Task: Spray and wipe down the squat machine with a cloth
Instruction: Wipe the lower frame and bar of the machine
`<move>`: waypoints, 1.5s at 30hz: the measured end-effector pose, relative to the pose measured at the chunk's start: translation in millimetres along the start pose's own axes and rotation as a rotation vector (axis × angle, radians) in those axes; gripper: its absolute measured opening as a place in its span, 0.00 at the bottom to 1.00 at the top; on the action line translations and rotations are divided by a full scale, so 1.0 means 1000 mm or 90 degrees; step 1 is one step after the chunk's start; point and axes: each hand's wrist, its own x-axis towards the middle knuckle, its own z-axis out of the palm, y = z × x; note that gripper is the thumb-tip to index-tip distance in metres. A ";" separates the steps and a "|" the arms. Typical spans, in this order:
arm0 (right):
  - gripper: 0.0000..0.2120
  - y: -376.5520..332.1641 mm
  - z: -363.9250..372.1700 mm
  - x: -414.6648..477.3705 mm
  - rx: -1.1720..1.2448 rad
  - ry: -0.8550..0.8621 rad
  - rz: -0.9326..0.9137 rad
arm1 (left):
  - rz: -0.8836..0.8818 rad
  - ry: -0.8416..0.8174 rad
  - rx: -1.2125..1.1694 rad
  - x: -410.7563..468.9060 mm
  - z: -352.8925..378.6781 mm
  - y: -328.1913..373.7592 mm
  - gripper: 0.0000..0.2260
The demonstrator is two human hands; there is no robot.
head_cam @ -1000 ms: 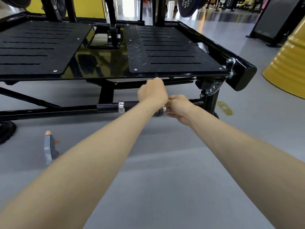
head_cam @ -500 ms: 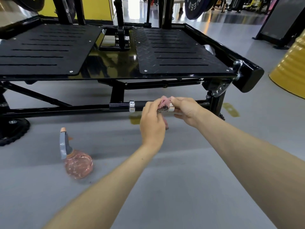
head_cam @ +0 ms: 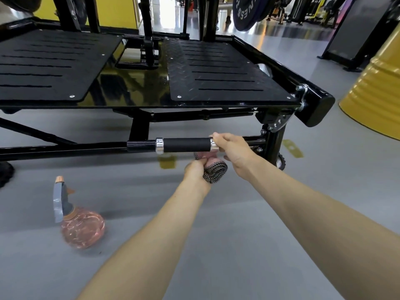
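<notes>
The black squat machine fills the upper half of the head view, with two ribbed foot plates. Below its front edge runs a low bar with a black foam handle between silver collars. My right hand grips the right end of that handle at the collar. My left hand is just under the handle and holds a bunched cloth, pink with a dark woven patch. A pink spray bottle with a grey trigger head stands on the floor at the left.
Grey gym floor lies all around. A yellow ribbed drum stands at the right. A dark weight plate hangs at the back. A small black wheel sits by the machine's right leg.
My left hand has dropped from the handle to below it, taking the cloth along. My right hand has stayed at the handle's right end. The camera has moved closer and the foam grip is now uncovered.
</notes>
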 end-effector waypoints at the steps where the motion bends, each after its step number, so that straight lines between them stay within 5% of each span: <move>1: 0.13 0.001 0.001 0.000 0.002 0.001 -0.002 | 0.002 -0.023 -0.002 -0.001 -0.001 0.001 0.14; 8: 0.13 0.004 0.008 0.003 -0.050 0.039 -0.015 | 0.025 -0.079 -0.026 -0.010 -0.020 0.026 0.13; 22: 0.06 0.007 0.011 -0.001 0.354 -0.054 0.151 | 0.071 0.011 -0.092 -0.031 -0.072 0.070 0.11; 28: 0.06 0.011 0.009 0.004 0.352 -0.055 0.149 | 0.122 0.004 -0.133 -0.025 -0.041 0.048 0.19; 34: 0.06 0.014 0.004 0.009 0.245 -0.034 0.121 | 0.064 0.010 -0.097 -0.015 -0.004 0.017 0.10; 40: 0.07 0.009 0.008 0.006 0.357 -0.040 0.131 | 0.012 0.005 0.009 -0.022 0.019 -0.005 0.11; 45: 0.07 0.007 0.006 0.004 0.192 -0.013 0.125 | 0.003 0.030 -0.059 -0.025 0.004 0.015 0.15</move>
